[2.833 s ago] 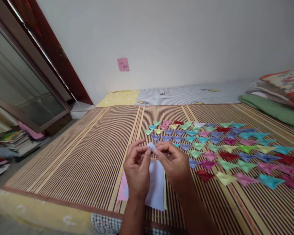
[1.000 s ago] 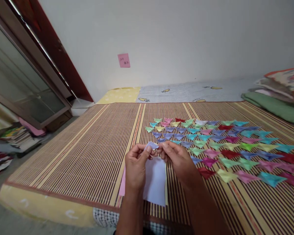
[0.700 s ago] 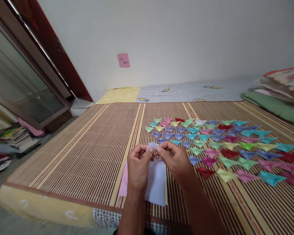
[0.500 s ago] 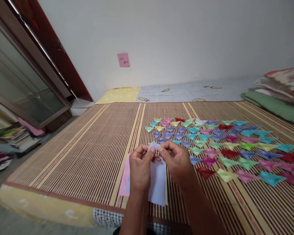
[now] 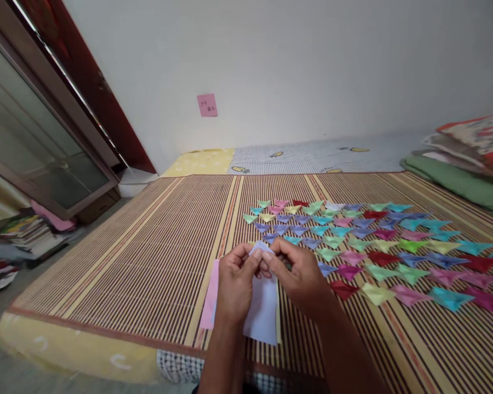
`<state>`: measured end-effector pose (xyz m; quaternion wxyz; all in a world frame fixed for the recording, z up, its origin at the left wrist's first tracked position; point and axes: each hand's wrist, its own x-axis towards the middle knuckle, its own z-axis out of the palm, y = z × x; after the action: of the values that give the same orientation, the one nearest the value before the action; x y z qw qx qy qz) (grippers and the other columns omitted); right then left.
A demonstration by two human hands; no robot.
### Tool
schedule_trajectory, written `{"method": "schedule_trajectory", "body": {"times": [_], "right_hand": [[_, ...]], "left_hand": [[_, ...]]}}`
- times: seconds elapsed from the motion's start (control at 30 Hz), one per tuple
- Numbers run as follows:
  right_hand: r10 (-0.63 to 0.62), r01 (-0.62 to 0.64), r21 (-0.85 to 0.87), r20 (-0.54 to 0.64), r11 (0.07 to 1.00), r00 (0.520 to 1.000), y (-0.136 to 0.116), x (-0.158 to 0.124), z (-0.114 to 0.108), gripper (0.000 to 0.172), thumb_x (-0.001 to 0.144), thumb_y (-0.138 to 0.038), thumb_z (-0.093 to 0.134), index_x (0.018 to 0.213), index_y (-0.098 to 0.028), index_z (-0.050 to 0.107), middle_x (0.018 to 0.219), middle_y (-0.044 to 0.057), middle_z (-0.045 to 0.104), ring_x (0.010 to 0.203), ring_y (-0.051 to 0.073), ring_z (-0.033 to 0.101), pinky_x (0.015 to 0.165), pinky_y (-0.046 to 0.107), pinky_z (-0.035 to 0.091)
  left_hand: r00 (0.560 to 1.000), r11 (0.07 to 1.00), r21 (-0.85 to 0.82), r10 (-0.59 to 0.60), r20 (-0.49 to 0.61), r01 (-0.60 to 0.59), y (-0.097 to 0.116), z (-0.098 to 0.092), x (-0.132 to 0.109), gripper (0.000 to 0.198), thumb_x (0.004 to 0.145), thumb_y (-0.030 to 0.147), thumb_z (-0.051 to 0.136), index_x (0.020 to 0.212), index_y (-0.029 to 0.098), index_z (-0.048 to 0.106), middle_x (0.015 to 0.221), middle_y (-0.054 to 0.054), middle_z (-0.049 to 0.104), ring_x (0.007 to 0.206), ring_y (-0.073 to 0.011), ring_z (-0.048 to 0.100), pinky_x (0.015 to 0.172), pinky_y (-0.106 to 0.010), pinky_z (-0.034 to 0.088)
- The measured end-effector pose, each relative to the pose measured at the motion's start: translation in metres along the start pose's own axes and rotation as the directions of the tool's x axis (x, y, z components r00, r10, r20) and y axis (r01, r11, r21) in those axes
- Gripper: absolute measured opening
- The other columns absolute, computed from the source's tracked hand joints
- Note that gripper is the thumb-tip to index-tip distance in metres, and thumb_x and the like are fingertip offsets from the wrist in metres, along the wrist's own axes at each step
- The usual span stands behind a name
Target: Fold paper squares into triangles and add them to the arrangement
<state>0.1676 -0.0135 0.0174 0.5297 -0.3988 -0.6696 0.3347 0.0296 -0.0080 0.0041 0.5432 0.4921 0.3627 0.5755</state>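
Observation:
A small pale lilac piece of folded paper (image 5: pixel 262 248) is pinched between my two hands, its pointed tip facing away from me. My left hand (image 5: pixel 237 273) grips its left side with thumb and fingers. On the other side my right hand (image 5: pixel 298 271) holds it, the two thumbs close together. Below the hands lies a stack of paper sheets (image 5: pixel 263 320), pale lilac on top, with a pink sheet (image 5: pixel 208 306) showing at the left. My hands cover part of the folded paper and of the stack.
Rows of folded paper pieces (image 5: pixel 378 294) in many colours spread over the striped mat (image 5: pixel 148 246) at the right. Folded bedding (image 5: pixel 452 180) and a pillow (image 5: pixel 485 134) lie at the far right. A pink note (image 5: pixel 207 105) sticks to the wall.
My thumbs have come closer together on the folded paper, and more of its pointed tip shows above them. The view has shifted slightly.

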Motion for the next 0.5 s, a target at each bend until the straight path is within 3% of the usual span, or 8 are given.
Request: {"method": "schedule_trajectory", "body": {"times": [0.1, 0.23, 0.37, 0.5], "right_hand": [[-0.083, 0.081, -0.06, -0.037, 0.995, 0.996, -0.015, -0.008, -0.005, 0.03, 0.098, -0.024, 0.056, 0.068, -0.02, 0.056, 0.063, -0.003, 0.058, 0.058, 0.012, 0.052, 0.057, 0.025, 0.039], [-0.052, 0.054, 0.036, -0.063, 0.998, 0.997, -0.035, -0.032, -0.009, 0.029, 0.099, -0.028, 0.058, 0.072, -0.02, 0.058, 0.066, -0.003, 0.059, 0.062, 0.013, 0.054, 0.059, 0.026, 0.042], [-0.005, 0.008, 0.142, -0.019, 0.99, 1.0, -0.062, -0.068, -0.013, 0.03, 0.101, -0.03, 0.057, 0.073, -0.02, 0.058, 0.068, -0.002, 0.058, 0.065, 0.014, 0.056, 0.063, 0.027, 0.044], [0.028, -0.039, 0.121, 0.089, 0.992, 0.996, -0.094, -0.106, -0.016, 0.032, 0.103, -0.033, 0.054, 0.074, -0.02, 0.059, 0.07, -0.001, 0.06, 0.066, 0.015, 0.057, 0.064, 0.028, 0.043]], "left_hand": [[0.997, 0.998, 0.045, 0.043, 0.069, -0.046, 0.013, 0.002, -0.007, 0.025, 0.092, 0.034, 0.069, 0.075, 0.017, 0.067, 0.064, 0.001, 0.064, 0.062, -0.0126, 0.057, 0.064, -0.025, 0.045], [0.991, 0.999, 0.008, 0.039, 0.132, -0.04, 0.028, 0.01, -0.03, 0.027, 0.093, 0.038, 0.071, 0.076, 0.017, 0.065, 0.069, 0.0, 0.064, 0.067, -0.0137, 0.058, 0.068, -0.025, 0.046], [0.963, 0.999, 0.012, -0.041, 0.265, 0.039, 0.042, 0.016, -0.069, 0.03, 0.099, 0.041, 0.062, 0.08, 0.017, 0.064, 0.069, -0.001, 0.062, 0.067, -0.0148, 0.058, 0.069, -0.027, 0.047], [0.959, 0.996, 0.088, -0.051, 0.278, 0.028, 0.063, 0.013, -0.116, 0.035, 0.1, 0.043, 0.058, 0.077, 0.018, 0.058, 0.068, 0.0, 0.057, 0.065, -0.0138, 0.054, 0.066, -0.025, 0.044]]}}
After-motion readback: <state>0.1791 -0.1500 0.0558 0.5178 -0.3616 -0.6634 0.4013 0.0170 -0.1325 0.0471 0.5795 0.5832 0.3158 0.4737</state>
